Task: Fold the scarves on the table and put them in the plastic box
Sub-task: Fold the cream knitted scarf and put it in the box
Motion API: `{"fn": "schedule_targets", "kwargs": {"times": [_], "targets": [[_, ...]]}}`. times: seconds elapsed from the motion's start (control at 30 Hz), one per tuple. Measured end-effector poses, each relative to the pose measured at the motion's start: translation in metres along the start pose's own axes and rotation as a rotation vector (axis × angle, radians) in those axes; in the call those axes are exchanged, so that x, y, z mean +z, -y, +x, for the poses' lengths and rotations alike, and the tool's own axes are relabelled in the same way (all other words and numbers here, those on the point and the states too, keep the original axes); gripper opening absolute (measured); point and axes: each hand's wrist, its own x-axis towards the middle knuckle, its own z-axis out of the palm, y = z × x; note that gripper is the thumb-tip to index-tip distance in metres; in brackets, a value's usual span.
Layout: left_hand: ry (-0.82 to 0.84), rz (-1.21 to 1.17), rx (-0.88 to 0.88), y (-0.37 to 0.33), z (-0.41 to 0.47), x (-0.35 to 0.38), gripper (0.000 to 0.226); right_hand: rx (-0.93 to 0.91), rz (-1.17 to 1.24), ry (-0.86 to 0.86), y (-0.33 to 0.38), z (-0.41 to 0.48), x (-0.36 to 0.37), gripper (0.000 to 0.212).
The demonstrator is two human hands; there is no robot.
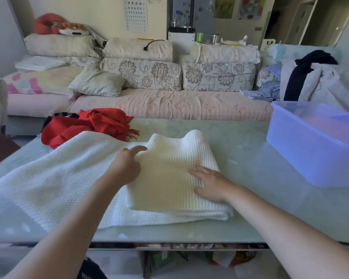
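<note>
A white knitted scarf [65,174] lies across the glass table [250,208], its right end folded over into a thick stack in the middle. My left hand [127,166] rests on the left edge of that folded part, index finger stretched forward. My right hand [212,183] lies flat on the folded stack's right side, fingers straight. A crumpled red scarf [85,127] with fringe sits at the table's far left, with a dark striped one partly hidden behind it. The translucent blue plastic box [314,143] stands on the table's right side; its inside is hard to see.
A sofa [169,105] with floral cushions runs along the table's far edge. Clothes are heaped on the sofa's right end [310,81]. Boxes and packages show under the glass at the near edge.
</note>
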Motion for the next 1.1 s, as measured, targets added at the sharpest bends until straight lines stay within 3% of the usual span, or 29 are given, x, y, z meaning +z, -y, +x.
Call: {"fn": "schedule_targets", "kwargs": {"times": [0.07, 0.13, 0.2, 0.37, 0.57, 0.67, 0.8, 0.87, 1.0, 1.1], "targets": [[0.183, 0.101, -0.028, 0.008, -0.009, -0.008, 0.051, -0.002, -0.012, 0.011, 0.0, 0.001, 0.0, 0.07], [0.498, 0.181, -0.093, 0.019, -0.019, -0.009, 0.052, -0.019, -0.038, 0.01, 0.002, 0.003, -0.001, 0.069], [0.579, 0.26, -0.125, 0.027, -0.016, -0.005, 0.05, -0.027, -0.045, -0.022, 0.004, 0.01, -0.004, 0.064], [0.117, 0.194, -0.106, 0.021, 0.024, 0.013, 0.028, -0.012, -0.003, -0.197, 0.004, 0.039, -0.014, 0.042], [0.071, 0.031, -0.216, 0.02, 0.078, 0.033, 0.05, -0.012, -0.017, -0.27, 0.0, 0.086, -0.016, 0.05], [0.093, -0.1, -0.171, 0.018, 0.1, 0.04, 0.058, -0.006, -0.046, -0.265, -0.003, 0.106, -0.015, 0.056], [-0.233, -0.32, -0.095, 0.019, 0.116, 0.037, 0.061, 0.029, -0.062, -0.227, -0.014, 0.127, -0.011, 0.066], [-0.326, -0.178, -0.103, 0.028, 0.117, 0.036, 0.06, 0.077, -0.064, -0.169, -0.022, 0.132, -0.007, 0.07], [-0.048, 0.32, -0.233, 0.056, 0.106, 0.047, 0.053, 0.139, -0.082, -0.081, -0.031, 0.136, 0.001, 0.07], [-0.181, 0.438, -0.075, 0.047, 0.102, 0.041, 0.049, 0.16, -0.165, -0.131, -0.022, 0.137, -0.002, 0.064]]}}
